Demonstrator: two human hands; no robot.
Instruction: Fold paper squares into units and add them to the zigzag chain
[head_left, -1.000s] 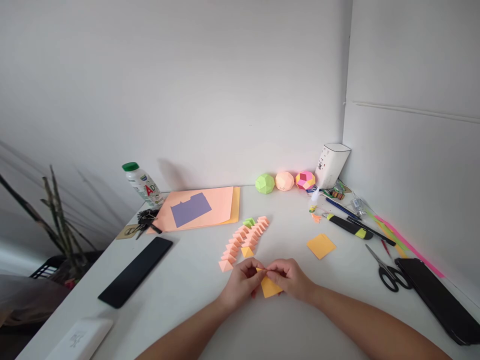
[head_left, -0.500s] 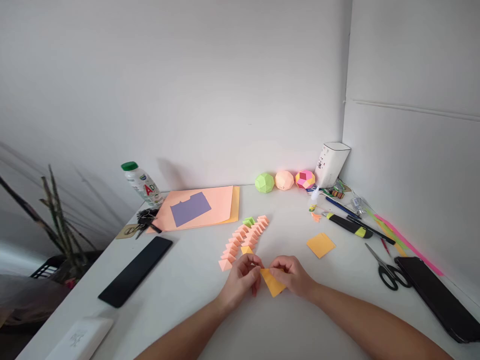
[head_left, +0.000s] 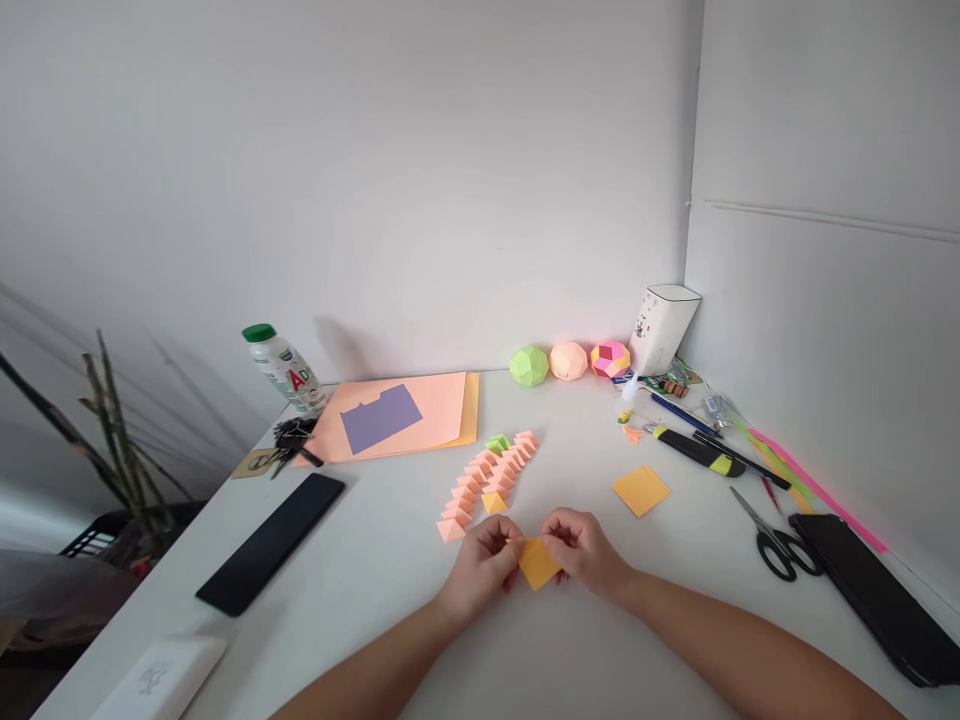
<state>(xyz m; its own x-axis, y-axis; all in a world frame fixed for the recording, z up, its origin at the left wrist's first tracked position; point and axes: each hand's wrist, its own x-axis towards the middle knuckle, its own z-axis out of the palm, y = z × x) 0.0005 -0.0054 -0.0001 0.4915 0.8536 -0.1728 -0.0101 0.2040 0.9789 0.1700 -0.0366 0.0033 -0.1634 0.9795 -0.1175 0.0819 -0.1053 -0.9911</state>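
Both my hands pinch a small folded orange paper piece [head_left: 538, 563] just above the white table [head_left: 375, 600]. My left hand [head_left: 481, 566] grips its left corner with fingers curled; my right hand [head_left: 583, 551] holds its right edge between thumb and fingers. Just beyond my hands lie two rows of folded peach paper units [head_left: 487, 480], with one green unit [head_left: 497, 443] at the far end and a small orange one [head_left: 494, 503] near my left hand. A flat stack of orange paper squares [head_left: 642, 490] rests to the right.
Peach and yellow sheets with a purple piece [head_left: 397, 415] lie at the back, beside a bottle [head_left: 283, 369] and keys [head_left: 289, 440]. Three paper balls [head_left: 568, 362] and a white holder [head_left: 663, 328] stand in the corner. Scissors [head_left: 776, 540], pens, two dark phones [head_left: 271, 542].
The orange piece has been turned and shifted between my fingers; it now shows a squarer face held level between both hands. My hands stay in the same spot.
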